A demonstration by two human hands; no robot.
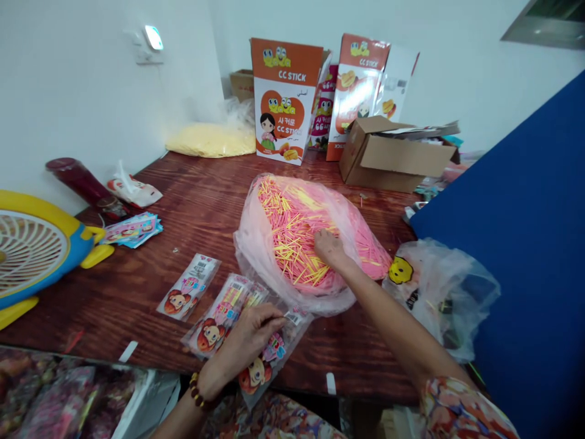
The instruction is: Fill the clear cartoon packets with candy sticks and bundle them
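My left hand (251,338) pinches the top edge of a clear printed plastic packet (274,353) with a red-haired cartoon figure, at the table's front edge. Beside it lies another such packet (219,326), partly under that hand, with a further packet (188,286) flat to the left. A large translucent pink plastic bag (251,238) stands wide at its mouth, full of thin pink and yellow sticks (292,244). Inside it, my right hand (328,247) has its fingers curled down against the sticks; its fingertips are partly hidden.
Printed cartons (286,100) and a brown cardboard box (402,158) stand behind. A yellow-filled bag (210,140) lies at the wall. At left are a yellow-blue fan (68,244) and printed wrappers (134,230). A crumpled plastic bag (443,286) sits right, by a blue panel (516,213).
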